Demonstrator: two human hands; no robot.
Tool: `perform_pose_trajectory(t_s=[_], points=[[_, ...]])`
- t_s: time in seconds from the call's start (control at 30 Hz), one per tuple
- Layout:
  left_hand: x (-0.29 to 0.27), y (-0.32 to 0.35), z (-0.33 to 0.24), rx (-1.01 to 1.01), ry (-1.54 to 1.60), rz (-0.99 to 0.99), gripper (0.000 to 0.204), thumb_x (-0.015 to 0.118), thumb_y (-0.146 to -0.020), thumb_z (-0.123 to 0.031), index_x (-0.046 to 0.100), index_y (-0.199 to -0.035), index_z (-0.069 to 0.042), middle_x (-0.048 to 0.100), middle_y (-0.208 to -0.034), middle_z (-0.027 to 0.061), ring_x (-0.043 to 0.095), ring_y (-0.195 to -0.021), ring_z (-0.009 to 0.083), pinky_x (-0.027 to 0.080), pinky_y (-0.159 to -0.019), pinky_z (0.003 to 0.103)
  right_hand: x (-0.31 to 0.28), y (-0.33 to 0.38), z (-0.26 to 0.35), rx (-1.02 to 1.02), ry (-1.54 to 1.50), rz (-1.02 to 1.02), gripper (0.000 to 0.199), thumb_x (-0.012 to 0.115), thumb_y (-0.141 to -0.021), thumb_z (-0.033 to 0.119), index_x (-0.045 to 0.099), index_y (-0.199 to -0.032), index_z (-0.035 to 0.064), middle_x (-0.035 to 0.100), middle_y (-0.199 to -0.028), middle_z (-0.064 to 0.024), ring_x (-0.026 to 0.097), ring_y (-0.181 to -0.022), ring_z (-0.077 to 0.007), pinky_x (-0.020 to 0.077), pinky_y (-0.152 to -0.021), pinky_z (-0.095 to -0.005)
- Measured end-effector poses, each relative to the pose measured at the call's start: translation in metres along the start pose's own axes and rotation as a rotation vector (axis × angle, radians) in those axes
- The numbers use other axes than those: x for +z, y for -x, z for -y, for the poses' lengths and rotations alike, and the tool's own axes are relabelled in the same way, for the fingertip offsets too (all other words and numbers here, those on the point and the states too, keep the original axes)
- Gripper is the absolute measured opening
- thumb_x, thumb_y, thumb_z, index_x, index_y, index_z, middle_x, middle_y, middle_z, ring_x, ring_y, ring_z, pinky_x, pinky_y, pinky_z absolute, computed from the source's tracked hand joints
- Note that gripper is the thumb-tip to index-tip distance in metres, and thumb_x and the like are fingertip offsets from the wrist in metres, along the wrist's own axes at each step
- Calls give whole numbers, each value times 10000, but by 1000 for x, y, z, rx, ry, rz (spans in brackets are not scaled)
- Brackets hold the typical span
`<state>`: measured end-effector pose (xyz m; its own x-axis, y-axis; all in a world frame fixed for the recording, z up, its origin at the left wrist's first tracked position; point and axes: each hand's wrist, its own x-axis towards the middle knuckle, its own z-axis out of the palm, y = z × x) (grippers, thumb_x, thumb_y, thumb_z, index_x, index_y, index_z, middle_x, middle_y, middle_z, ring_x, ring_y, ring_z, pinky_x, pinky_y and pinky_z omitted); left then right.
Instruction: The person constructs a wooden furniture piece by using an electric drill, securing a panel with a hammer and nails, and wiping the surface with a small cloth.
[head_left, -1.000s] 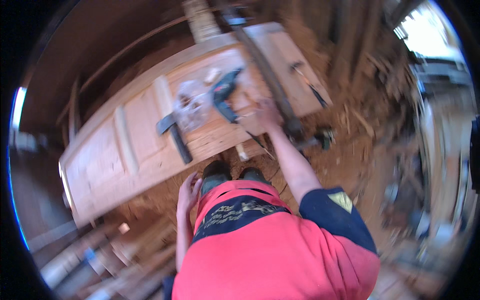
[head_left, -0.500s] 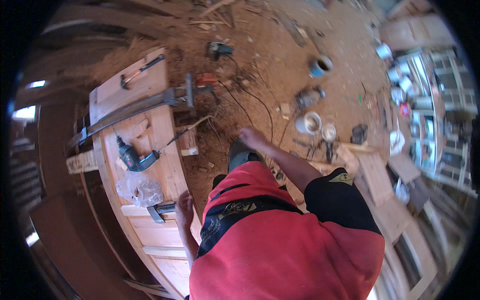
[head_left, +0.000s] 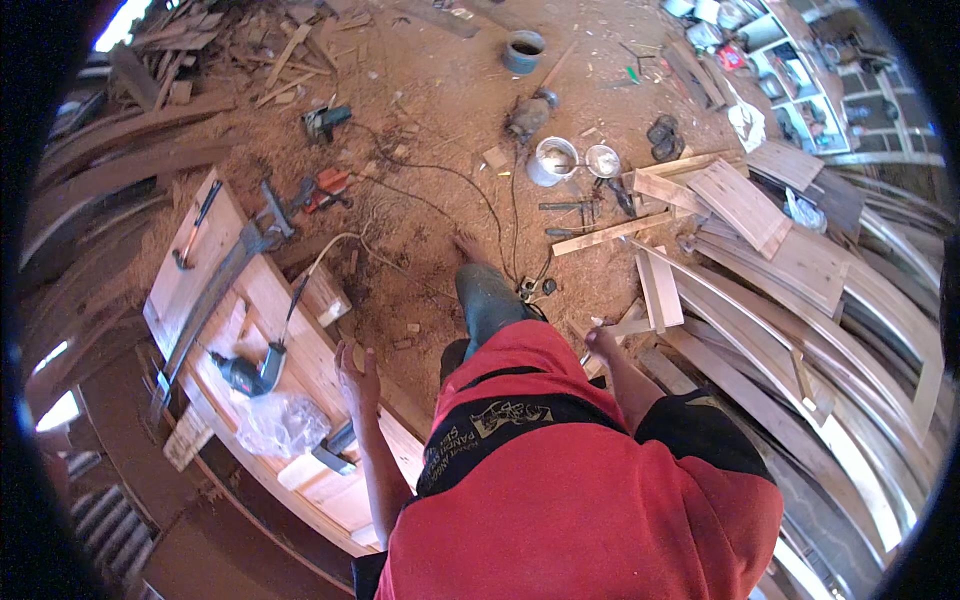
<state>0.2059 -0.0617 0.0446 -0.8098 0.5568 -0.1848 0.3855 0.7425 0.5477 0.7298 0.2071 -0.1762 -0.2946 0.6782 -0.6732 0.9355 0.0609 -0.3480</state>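
Note:
My left hand (head_left: 357, 375) hangs open with fingers spread, just over the near edge of a large pale wooden panel (head_left: 190, 285) lying flat at my left. On the panel lie a dark green power drill (head_left: 245, 372) with a white cord, a clear plastic bag (head_left: 282, 422), a long metal bar clamp (head_left: 212, 295) and a hammer (head_left: 190, 235). My right hand (head_left: 603, 342) is down at my right side with curled fingers, close above loose wooden slats (head_left: 655, 290). Whether it holds anything is unclear. My leg (head_left: 490, 300) steps onto sawdust-covered ground.
Curved boards and panels (head_left: 790, 260) are heaped at the right. Ahead on the sawdust floor lie a green power tool (head_left: 325, 120), a red tool (head_left: 325, 185), two metal tins (head_left: 552, 160), a grey pot (head_left: 524, 48) and cables. Scrap wood (head_left: 230, 40) lies far left; shelves (head_left: 780, 40) far right.
The view has swung, so the panel now lies further left. My right hand has drawn back from reaching forward to my side. My left hand stays by the panel's edge.

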Motion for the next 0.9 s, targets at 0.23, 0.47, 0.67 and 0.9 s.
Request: perform_pose_trajectory(t_s=[0.23,0.47,0.67,0.9], points=[[12,-44,-25,-54,82,-54,632,697,-902,-277,460,-1420,-3,399,-1498,278,357,-1408,431,313,-1158,493,-50,-51,120,-104,178,-32,233,573,-895,242,683,-922,38,690,-904,-253,686,-904,-404,543,-761,-489],[42,-88,-9,-251,-98,-98,849,687,-909,-379,268,-1524,29,255,-1581,282,248,-1473,420,246,-1200,490,-160,-221,280,-384,-43,-283,200,620,-874,220,682,-955,48,700,-844,-218,697,-806,-389,557,-727,-469],[89,-114,-22,-519,98,-105,929,722,-898,-349,185,-1544,45,212,-1607,262,291,-1465,376,280,-1192,435,-159,-404,350,-322,-40,-171,222,626,-861,210,691,-1004,54,723,-907,-200,712,-821,-374,576,-747,-451],[142,-145,-56,-706,91,-226,994,701,-903,-397,97,-1553,51,151,-1617,264,271,-1461,409,289,-1180,477,-47,-679,298,-133,87,-53,310,634,-832,219,669,-1089,50,693,-924,-269,690,-876,-412,559,-803,-499]])
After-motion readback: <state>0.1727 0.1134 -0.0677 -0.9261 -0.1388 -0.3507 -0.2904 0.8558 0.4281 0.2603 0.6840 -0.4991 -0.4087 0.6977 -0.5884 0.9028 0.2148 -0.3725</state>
